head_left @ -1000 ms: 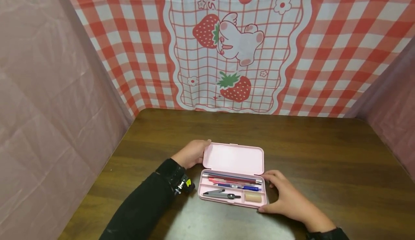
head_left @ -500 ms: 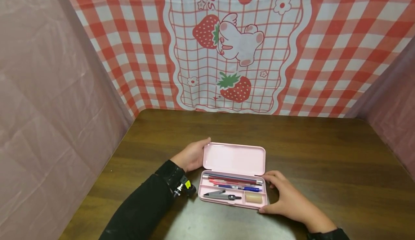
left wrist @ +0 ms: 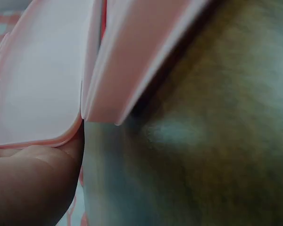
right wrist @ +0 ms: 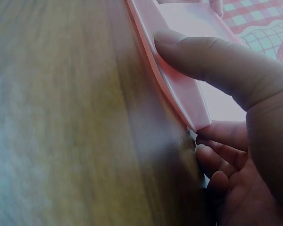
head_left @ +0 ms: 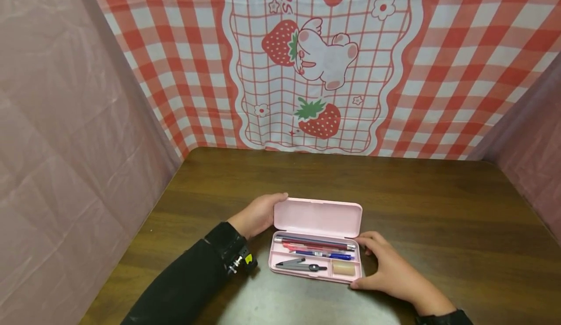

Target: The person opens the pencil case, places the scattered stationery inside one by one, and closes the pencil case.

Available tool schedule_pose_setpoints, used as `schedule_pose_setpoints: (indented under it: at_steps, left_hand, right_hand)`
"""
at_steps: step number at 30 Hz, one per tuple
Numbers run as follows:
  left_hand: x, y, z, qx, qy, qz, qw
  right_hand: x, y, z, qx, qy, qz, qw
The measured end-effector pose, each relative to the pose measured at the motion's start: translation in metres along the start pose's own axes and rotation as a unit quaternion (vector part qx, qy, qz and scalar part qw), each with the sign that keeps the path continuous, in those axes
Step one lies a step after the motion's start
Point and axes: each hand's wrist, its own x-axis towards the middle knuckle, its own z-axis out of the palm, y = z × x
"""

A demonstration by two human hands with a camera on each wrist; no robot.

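Note:
A pink pencil case (head_left: 271,261) lies unfolded on the wooden table, its lid (head_left: 317,217) tilted up at the back. My left hand (head_left: 257,214) holds the lid's left edge, thumb at its upper corner; the fingers behind it are mostly hidden. At the case's right end my right hand (head_left: 390,269) grips the base, thumb at the front corner and fingers at the back one. Inside lie pencils (head_left: 315,241), a blue pen (head_left: 324,255), a grey drawing compass (head_left: 302,266) and a beige block (head_left: 344,268) that looks like an eraser.
The brown table (head_left: 438,208) extends around the case. A red-and-white checked cloth (head_left: 184,62) with strawberries hangs behind it. Pinkish drapes (head_left: 74,144) stand at both sides.
My left hand has raised the lid from lying nearly flat to a steeper tilt, moving its far edge toward me. The right hand stays at the base's right end.

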Motion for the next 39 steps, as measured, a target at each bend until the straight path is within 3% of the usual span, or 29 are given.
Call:
schedule_pose_setpoints:
  at_steps: [5, 9, 13, 16, 20, 24, 26, 29, 31, 37, 39]
  left_hand:
    - [-0.012, 0.000, 0.002, 0.075, -0.010, 0.017, 0.9970]
    - [-0.020, 0.002, 0.003, 0.142, -0.019, 0.039, 0.9889]
    - [-0.028, 0.004, 0.005, 0.243, -0.025, 0.058, 0.9680]
    - [-0.035, 0.005, 0.008, 0.325, -0.034, 0.078, 0.9418]
    - [-0.044, 0.004, 0.014, 0.434, -0.031, 0.110, 0.8934]
    - [-0.053, 0.002, 0.019, 0.513, -0.040, 0.138, 0.8461]
    - [-0.056, 0.001, 0.023, 0.561, -0.053, 0.160, 0.8106]
    - [-0.062, -0.003, 0.029, 0.639, -0.071, 0.184, 0.7438]
    - [-0.065, -0.006, 0.033, 0.677, -0.082, 0.190, 0.7059]
    - [-0.070, -0.021, 0.042, 0.752, -0.116, 0.202, 0.6167]
    - [-0.072, -0.024, 0.045, 0.770, -0.121, 0.202, 0.5928]
  right_hand:
    - [0.000, 0.002, 0.001, -0.005, -0.001, 0.001, 1.000]
    - [-0.001, 0.002, 0.001, -0.010, 0.005, -0.007, 1.000]
    - [-0.001, 0.003, 0.002, -0.014, 0.008, -0.010, 1.000]
    - [-0.001, 0.004, 0.002, -0.018, 0.010, -0.011, 1.000]
    - [-0.001, 0.004, 0.003, -0.023, 0.009, -0.009, 1.000]
    - [-0.001, 0.003, 0.003, -0.016, 0.009, -0.009, 1.000]
    - [-0.001, 0.003, 0.003, -0.013, 0.010, -0.011, 1.000]
    - [-0.001, 0.003, 0.002, -0.015, 0.010, -0.011, 1.000]
    - [-0.001, 0.003, 0.002, -0.019, 0.008, -0.010, 1.000]
    - [-0.001, 0.002, 0.001, -0.012, 0.000, 0.001, 1.000]
    - [0.000, 0.002, 0.001, -0.005, -0.002, 0.004, 1.000]
